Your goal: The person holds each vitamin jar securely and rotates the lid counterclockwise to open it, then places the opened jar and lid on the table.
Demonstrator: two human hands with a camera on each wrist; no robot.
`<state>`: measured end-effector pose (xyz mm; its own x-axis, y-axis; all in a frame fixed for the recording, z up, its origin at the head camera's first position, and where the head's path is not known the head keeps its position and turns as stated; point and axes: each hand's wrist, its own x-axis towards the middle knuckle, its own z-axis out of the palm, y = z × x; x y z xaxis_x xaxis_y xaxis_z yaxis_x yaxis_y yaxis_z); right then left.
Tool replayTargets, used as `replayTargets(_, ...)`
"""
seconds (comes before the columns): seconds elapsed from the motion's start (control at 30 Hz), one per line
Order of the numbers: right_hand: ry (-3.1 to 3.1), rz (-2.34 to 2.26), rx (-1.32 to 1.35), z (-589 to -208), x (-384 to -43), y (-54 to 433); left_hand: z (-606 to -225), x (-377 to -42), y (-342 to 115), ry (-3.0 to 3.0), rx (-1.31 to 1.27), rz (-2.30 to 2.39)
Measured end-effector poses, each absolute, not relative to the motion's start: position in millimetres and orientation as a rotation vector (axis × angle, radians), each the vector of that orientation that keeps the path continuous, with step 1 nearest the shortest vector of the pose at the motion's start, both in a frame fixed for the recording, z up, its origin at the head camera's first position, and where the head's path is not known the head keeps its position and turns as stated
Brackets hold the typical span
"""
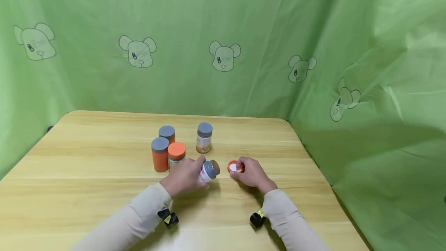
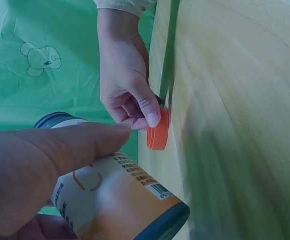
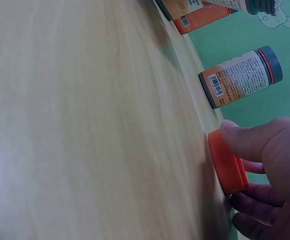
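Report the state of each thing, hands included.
Held bottle: uncapped, tilted
Loose orange lid: white inside up
Left hand: gripping the held bottle
Right hand: pinching the loose orange lid
Lone grey-lidded bottle: capped, upright
Front grey-lidded bottle: capped, upright
Rear grey-lidded bottle: capped, upright
Orange-lidded bottle: capped, upright

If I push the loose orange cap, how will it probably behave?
The orange cap would likely slide rather than tip, being low and wide. It may feel light, since it looks shallow and hollow. Set on edge, it could roll, as its rim is round.

Soft shadows on the table point(image 1: 104, 162)
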<state>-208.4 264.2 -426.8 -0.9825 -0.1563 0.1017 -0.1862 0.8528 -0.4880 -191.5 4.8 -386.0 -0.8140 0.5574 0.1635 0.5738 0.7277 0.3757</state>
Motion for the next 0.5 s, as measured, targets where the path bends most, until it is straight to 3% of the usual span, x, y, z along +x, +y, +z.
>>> replayTargets(0.5, -3.008, 0.820, 0.232, -425.4, -211.4, 265.7, -393.5, -195.1, -2.5, -2.877, -0.938, -0.865)
